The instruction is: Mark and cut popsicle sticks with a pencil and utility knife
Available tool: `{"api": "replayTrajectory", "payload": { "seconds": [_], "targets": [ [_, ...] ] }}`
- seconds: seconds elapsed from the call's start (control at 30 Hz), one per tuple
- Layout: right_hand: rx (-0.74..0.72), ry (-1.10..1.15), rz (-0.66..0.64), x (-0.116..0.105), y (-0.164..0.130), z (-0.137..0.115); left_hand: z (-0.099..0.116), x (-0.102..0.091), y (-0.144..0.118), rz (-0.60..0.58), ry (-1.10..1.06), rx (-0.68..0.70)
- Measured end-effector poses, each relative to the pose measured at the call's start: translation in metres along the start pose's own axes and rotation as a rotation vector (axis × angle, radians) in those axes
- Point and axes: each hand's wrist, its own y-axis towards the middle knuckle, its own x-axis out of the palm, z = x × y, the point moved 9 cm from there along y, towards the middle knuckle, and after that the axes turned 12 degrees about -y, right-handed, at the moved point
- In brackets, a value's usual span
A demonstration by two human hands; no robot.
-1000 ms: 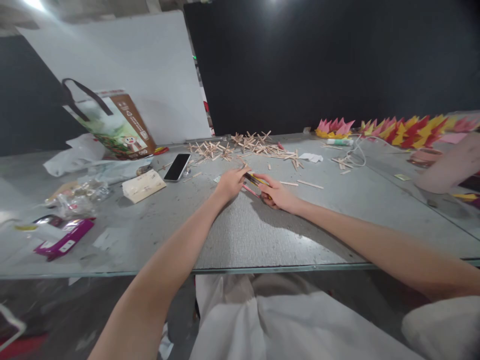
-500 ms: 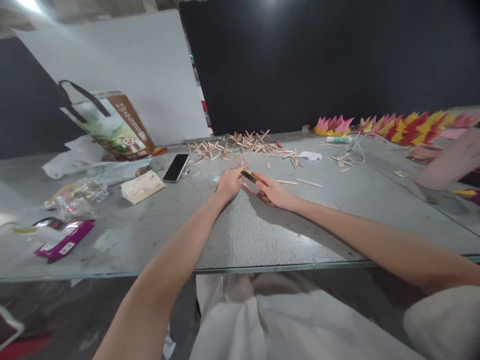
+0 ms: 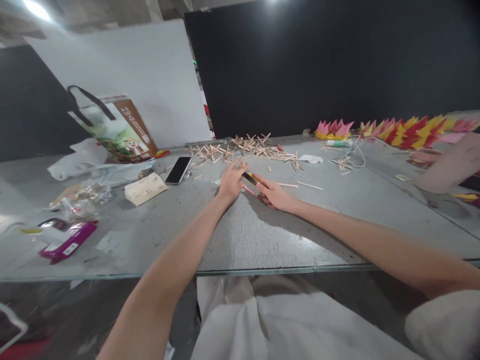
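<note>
My right hand (image 3: 276, 194) rests on the grey table (image 3: 262, 235) and grips a small hand tool (image 3: 252, 179) with yellow, black and pink handles, its tip pointing left. Just left of that tip, my left hand (image 3: 229, 182) lies with its fingers stretched forward and apart, and I see nothing held in it. Beyond both hands lies a heap of small wooden stick crosses (image 3: 243, 146). Two loose sticks (image 3: 309, 185) lie right of my right hand.
A black phone (image 3: 177, 169), a pale wooden block (image 3: 144, 188), a printed paper bag (image 3: 116, 127), plastic wrappers and a purple packet (image 3: 67, 240) fill the left. Folded pink, red and yellow paper shapes (image 3: 408, 130), a white cable (image 3: 356, 152) and another person's arm (image 3: 450, 165) are at the right.
My left hand has opened from a pinch at the tool's tip and its fingers now reach forward toward the stick heap. The right hand has stayed put with the tool.
</note>
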Motion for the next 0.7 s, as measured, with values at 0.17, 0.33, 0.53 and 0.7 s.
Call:
{"api": "replayTrajectory", "payload": {
  "seconds": [0.17,0.33,0.53,0.7],
  "targets": [
    [0.011,-0.007,-0.007,0.001,-0.003,-0.005,-0.006,0.001,0.002,0.021,-0.052,-0.066],
    [-0.013,-0.052,-0.013,0.002,-0.004,-0.008,-0.013,0.003,0.004,0.038,-0.048,-0.065],
    [-0.089,-0.087,-0.024,0.001,0.001,-0.005,-0.022,0.005,0.005,0.077,-0.081,-0.075],
    [-0.128,-0.08,-0.021,0.001,0.001,-0.006,-0.012,0.002,0.006,0.033,-0.047,-0.005]
  ]
}}
